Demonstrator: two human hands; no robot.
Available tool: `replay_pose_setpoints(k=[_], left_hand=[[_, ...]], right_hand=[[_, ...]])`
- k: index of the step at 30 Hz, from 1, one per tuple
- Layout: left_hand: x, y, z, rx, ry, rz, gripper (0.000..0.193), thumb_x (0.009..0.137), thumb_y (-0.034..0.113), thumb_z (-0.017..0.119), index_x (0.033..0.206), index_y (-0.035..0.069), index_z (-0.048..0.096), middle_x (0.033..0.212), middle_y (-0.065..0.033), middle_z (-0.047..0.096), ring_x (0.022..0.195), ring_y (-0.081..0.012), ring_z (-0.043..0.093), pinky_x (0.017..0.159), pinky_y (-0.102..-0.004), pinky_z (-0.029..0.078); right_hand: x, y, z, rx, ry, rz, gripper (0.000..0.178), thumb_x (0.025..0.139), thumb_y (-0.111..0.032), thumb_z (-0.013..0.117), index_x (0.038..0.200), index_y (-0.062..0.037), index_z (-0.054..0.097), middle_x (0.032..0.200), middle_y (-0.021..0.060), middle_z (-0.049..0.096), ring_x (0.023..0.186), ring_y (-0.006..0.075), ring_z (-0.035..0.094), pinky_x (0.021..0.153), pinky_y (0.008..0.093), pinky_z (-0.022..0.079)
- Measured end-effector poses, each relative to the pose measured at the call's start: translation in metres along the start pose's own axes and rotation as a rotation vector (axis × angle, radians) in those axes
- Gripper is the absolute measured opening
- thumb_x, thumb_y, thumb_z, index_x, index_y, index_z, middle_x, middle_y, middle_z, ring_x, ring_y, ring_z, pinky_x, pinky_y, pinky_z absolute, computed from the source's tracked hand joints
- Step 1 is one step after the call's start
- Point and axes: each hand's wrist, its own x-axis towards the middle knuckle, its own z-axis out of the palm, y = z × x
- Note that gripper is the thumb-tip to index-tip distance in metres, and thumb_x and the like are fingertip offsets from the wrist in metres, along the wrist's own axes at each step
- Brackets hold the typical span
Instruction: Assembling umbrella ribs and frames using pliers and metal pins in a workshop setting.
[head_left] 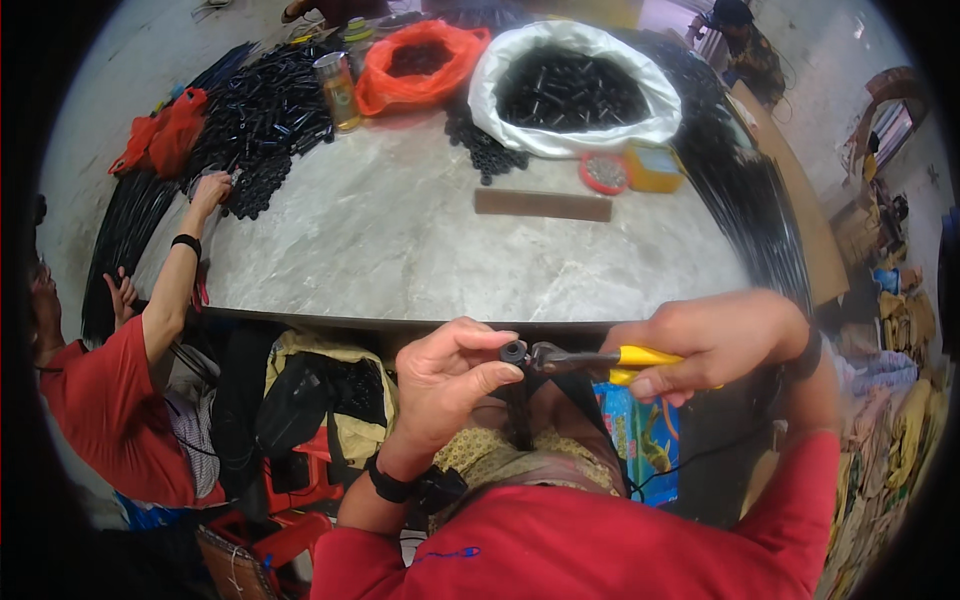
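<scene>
Just beyond my lap, my left hand pinches a black tube near its top between thumb and forefinger. The tube stands roughly upright, with a round, hollow end facing up. My right hand is closed around the yellow-handled pliers. Their dark metal jaws point left and meet the tube's upper end, or come very close to it. A small bit of metal seems to sit at the jaw tips, too small to make out. Both hands are at the near edge of the grey table.
On the table are a white sack and orange bag of black parts, a flat brown bar, a round red tub, a yellow box and a can. A co-worker's hand reaches into black pieces at left.
</scene>
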Motion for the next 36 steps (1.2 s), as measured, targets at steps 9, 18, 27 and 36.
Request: replay_pose_setpoints(k=[9,18,27,36], left_hand=[[0.000,0.001,0.008,0.065,0.081,0.048,0.027,0.077,-0.012,0.076,0.102,-0.008,0.067,0.095,-0.0133,0.068,0.090,-0.0204,0.069,0.081,-0.0295,0.058],[0.001,0.001,-0.009,-0.076,0.100,-0.061,0.027,0.081,-0.005,0.076,0.105,-0.007,0.065,0.098,-0.0165,0.070,0.091,-0.0224,0.070,0.084,-0.0337,0.058],[0.001,0.000,-0.005,-0.032,0.084,-0.021,0.027,0.081,-0.002,0.078,0.105,-0.007,0.066,0.100,-0.0154,0.071,0.093,-0.0201,0.068,0.086,-0.0312,0.054],[0.001,-0.004,-0.006,-0.048,0.015,0.049,0.025,0.084,-0.009,0.072,0.108,-0.007,0.066,0.100,-0.0133,0.070,0.095,-0.0188,0.068,0.088,-0.0317,0.057]], right_hand=[[0.012,-0.005,0.014,-0.132,0.068,0.027,0.024,0.103,-0.023,0.053,0.104,0.0004,0.051,0.076,0.0075,0.061,0.062,0.0172,0.060,0.060,0.0346,0.048],[0.022,0.022,0.035,0.075,0.263,-0.082,0.028,0.104,-0.025,0.051,0.110,0.0015,0.052,0.079,0.0072,0.063,0.064,0.0164,0.063,0.061,0.0339,0.051],[0.020,0.014,0.030,0.030,0.218,-0.092,0.025,0.103,-0.023,0.052,0.105,0.0017,0.051,0.079,0.0070,0.064,0.063,0.0162,0.063,0.061,0.0336,0.051],[0.020,0.015,0.032,0.046,0.242,-0.094,0.025,0.104,-0.023,0.051,0.107,0.0019,0.051,0.079,0.0071,0.064,0.063,0.0160,0.063,0.060,0.0332,0.051]])
